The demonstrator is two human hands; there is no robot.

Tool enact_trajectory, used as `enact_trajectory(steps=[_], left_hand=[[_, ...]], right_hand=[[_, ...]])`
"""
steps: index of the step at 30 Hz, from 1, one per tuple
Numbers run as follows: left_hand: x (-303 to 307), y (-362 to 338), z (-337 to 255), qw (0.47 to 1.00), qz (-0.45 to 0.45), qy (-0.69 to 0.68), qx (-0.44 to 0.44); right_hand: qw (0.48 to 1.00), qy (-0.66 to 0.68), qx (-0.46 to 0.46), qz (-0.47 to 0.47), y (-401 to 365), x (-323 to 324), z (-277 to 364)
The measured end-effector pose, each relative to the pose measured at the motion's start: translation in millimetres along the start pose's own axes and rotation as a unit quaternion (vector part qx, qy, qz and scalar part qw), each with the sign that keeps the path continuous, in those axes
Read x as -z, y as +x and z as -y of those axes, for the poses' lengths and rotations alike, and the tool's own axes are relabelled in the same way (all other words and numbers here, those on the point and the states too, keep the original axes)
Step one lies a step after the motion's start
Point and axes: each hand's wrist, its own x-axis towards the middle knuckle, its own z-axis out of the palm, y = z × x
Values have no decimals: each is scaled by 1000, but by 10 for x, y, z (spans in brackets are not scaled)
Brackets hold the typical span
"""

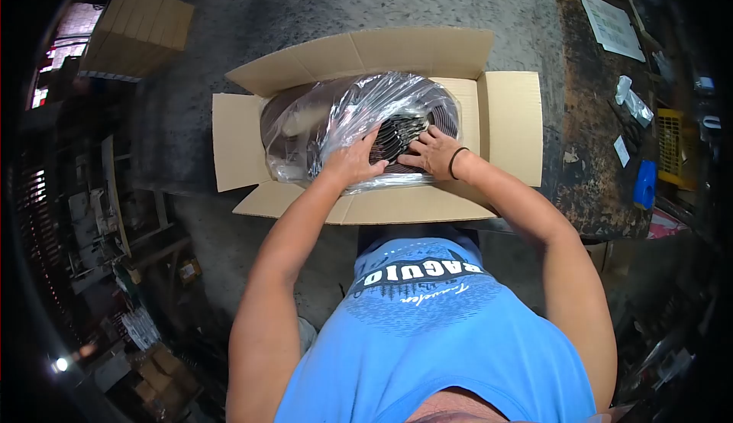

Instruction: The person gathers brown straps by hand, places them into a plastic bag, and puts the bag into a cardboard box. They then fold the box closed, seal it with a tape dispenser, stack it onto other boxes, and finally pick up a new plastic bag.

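An open cardboard box (513, 117) sits on the table in front of me, its flaps folded out. Inside it lie dark, curved, ridged pieces (391, 139), stacked closely and partly covered by a clear plastic bag (347, 110). What the pieces are I cannot make out. My left hand (355, 160) rests on the bag and the left side of the stack, thumb and fingers apart. On the stack's right side lies my right hand (437, 153), fingers spread over the pieces, a dark band around its wrist. The lower part of the contents is hidden.
A group of cardboard cartons (141, 26) stands at the table's far left. Along the right side are a printed sheet (611, 24), a small plastic packet (635, 104), a blue bottle (645, 185) and a yellow crate (672, 148). Shelving with clutter fills the left.
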Motion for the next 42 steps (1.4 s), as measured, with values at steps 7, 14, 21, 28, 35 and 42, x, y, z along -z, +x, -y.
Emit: enact_trajectory(steps=[7, 14, 21, 28, 35, 42], left_hand=[[-271, -4, -77, 991, 44, -19, -122], [-224, 42, -59, 987, 14, -25, -161], [-268, 445, -813, 976, -73, -88, -183], [-402, 553, -841, 977, -99, -78, -172], [-391, 498, -806, 974, -102, -110, -168], [-320, 459, -808, 965, -133, -104, -199]], right_hand=[[989, -42, -6, -143, -105, -168, 42], [922, 248, -49, -294, -78, -171, -29], [433, 837, -66, -329, -121, -165, -367], [523, 775, -187, -303, -271, 34, -363], [840, 288, -392, -238, -541, 23, -57], [846, 295, -443, -34, -485, -121, -122]])
